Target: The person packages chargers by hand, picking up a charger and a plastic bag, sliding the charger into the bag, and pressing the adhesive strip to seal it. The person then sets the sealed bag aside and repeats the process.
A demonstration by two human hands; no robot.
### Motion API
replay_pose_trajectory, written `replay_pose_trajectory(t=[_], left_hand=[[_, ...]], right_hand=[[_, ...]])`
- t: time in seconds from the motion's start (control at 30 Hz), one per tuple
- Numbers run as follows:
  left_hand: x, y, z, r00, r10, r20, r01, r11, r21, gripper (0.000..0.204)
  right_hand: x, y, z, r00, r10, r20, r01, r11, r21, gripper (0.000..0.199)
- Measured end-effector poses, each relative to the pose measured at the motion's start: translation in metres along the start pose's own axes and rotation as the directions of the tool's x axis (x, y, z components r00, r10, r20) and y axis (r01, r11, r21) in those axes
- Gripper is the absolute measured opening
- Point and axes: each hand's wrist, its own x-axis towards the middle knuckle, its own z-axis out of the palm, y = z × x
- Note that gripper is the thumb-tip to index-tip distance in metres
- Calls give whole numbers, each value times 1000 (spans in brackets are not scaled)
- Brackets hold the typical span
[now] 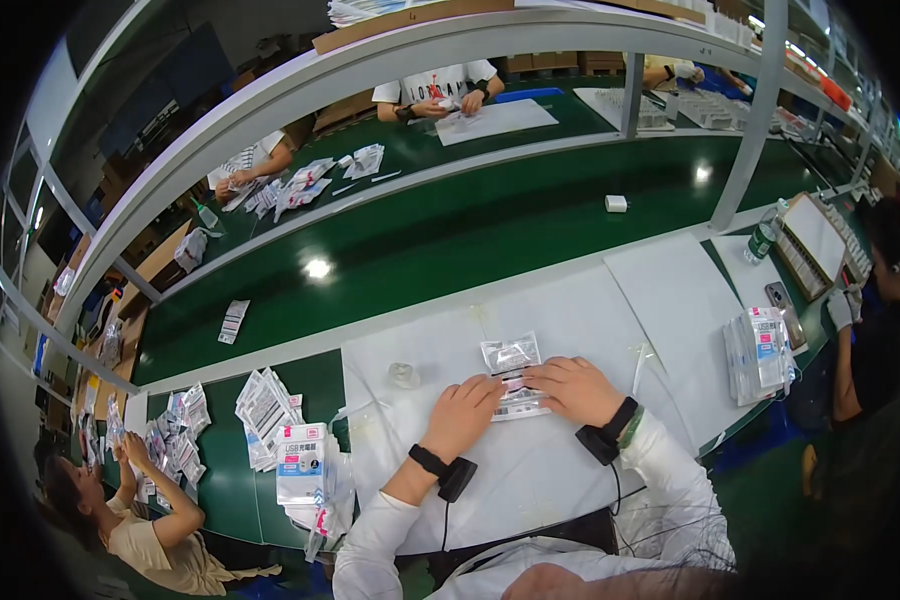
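Note:
A silvery, partly clear flat pouch [511,352] lies on the white sheet [560,470] in front of me. My left hand [462,412] is at its left side, fingers bent over its middle. From the other side my right hand [574,388] presses its fingertips onto the same pouch. The two hands nearly meet and cover part of it; its printed lower part [520,408] shows below the fingers. Thumbs are mostly hidden. Both wrists wear black bands with small boxes and cables. A small clear round object [403,375] sits left of my left hand.
Stacked white printed pouches [303,470] stand at left, near loose ones [262,412]. Another pouch stack [760,355], a phone [782,305] and a bottle [762,236] are at right. A white charger [617,204] lies on the green belt. Co-workers sit left, right and across; a metal frame spans overhead.

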Motion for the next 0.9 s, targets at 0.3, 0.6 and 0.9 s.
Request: replay_pose_trajectory(t=[0.3,0.6,0.9], left_hand=[[-16,-22,5,991,68,113,-72,997,24,44],[-11,-23,-12,982,15,187,-22,999,35,53],[-21,-28,-19,966,32,257,-3,994,-109,55]], right_hand=[[-12,13,-4,997,18,80,-28,993,118,45],[-9,10,-7,993,57,99,-69,990,120,38],[-11,14,-5,949,312,39,-312,921,235,25]])
